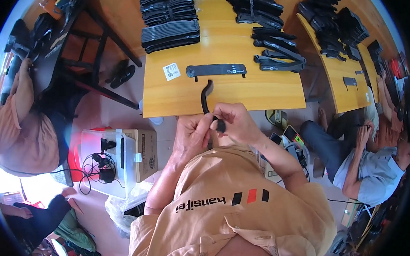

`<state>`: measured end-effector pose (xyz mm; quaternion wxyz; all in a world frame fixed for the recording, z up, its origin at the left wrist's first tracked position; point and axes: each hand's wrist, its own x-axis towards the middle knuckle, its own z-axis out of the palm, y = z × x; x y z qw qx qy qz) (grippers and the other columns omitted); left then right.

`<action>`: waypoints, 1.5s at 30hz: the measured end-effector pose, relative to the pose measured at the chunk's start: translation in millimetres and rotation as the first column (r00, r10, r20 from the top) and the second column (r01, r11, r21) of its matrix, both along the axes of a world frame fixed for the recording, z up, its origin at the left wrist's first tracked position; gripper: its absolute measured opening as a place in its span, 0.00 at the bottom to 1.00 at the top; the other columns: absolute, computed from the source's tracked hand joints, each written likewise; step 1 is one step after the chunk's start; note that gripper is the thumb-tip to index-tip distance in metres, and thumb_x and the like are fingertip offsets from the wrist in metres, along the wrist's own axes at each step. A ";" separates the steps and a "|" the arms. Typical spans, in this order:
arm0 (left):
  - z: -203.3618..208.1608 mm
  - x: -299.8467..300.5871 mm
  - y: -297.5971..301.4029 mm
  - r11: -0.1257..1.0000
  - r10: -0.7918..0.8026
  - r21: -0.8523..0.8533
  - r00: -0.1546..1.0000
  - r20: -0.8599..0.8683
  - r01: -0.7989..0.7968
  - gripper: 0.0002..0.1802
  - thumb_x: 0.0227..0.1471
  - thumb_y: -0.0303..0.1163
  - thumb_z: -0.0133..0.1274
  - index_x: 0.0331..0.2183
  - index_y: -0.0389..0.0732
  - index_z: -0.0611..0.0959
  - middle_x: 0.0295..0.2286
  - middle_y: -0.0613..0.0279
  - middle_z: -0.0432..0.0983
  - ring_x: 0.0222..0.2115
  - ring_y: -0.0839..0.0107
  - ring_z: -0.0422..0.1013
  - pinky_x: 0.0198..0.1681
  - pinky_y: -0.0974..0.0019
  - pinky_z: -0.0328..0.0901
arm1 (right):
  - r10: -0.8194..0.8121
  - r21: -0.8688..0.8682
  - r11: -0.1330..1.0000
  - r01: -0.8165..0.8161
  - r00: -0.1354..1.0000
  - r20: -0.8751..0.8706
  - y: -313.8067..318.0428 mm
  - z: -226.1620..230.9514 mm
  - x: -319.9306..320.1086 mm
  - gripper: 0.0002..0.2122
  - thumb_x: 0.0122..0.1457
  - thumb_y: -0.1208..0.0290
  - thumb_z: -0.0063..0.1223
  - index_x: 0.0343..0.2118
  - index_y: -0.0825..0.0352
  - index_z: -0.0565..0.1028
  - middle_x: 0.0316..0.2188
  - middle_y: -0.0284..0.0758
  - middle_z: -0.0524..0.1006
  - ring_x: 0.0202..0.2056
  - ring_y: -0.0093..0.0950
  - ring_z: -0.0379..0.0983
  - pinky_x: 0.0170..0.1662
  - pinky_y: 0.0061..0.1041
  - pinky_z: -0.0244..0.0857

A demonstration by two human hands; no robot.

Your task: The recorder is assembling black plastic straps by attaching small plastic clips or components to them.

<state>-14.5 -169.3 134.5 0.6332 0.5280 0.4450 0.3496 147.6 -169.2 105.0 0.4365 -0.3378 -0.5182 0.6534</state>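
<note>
My left hand (191, 137) and my right hand (235, 122) meet just below the near edge of the yellow wooden table (226, 96). Together they pinch a narrow black strap (206, 96) that curves up over the table edge; its lower end sits between my fingers. A longer flat black strap piece (216, 70) lies straight across the table just beyond it. Beside that piece lies a small white label card (171, 71).
Stacks of black strap parts stand at the table's back left (169, 18) and right (269, 36). A second yellow table (345, 69) with more black parts stands to the right. People sit at left (24, 128) and right (369, 165). A cardboard box (144, 154) is on the floor.
</note>
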 end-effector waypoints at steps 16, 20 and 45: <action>-20.3 -62.8 -19.3 0.910 -0.025 -0.402 0.981 0.192 0.101 0.22 0.52 0.34 0.48 0.10 0.44 0.66 0.07 0.73 0.56 0.07 0.84 0.51 0.10 0.76 0.44 | -0.175 -0.599 0.800 0.033 0.968 -0.180 -21.2 -12.2 20.9 0.10 0.55 0.62 0.48 0.23 0.63 0.69 0.06 0.26 0.58 0.06 0.15 0.51 0.10 0.17 0.51; -40.1 -120.2 -26.1 0.808 0.230 -0.589 0.927 0.296 -0.012 0.21 0.49 0.33 0.51 0.10 0.45 0.65 0.08 0.74 0.55 0.07 0.84 0.50 0.10 0.76 0.42 | -0.255 -0.611 0.777 0.149 0.963 -0.089 -7.0 -41.0 75.9 0.15 0.57 0.51 0.44 0.28 0.60 0.67 0.06 0.22 0.54 0.07 0.14 0.48 0.11 0.17 0.44; -46.3 -141.9 4.2 0.881 0.465 -0.168 0.875 0.133 -0.442 0.17 0.57 0.44 0.43 0.26 0.41 0.74 0.15 0.73 0.62 0.15 0.84 0.56 0.16 0.78 0.50 | 0.214 -0.381 0.921 0.087 0.703 0.678 -10.7 29.1 154.1 0.07 0.50 0.79 0.41 0.24 0.74 0.73 0.15 0.34 0.74 0.15 0.19 0.72 0.20 0.14 0.63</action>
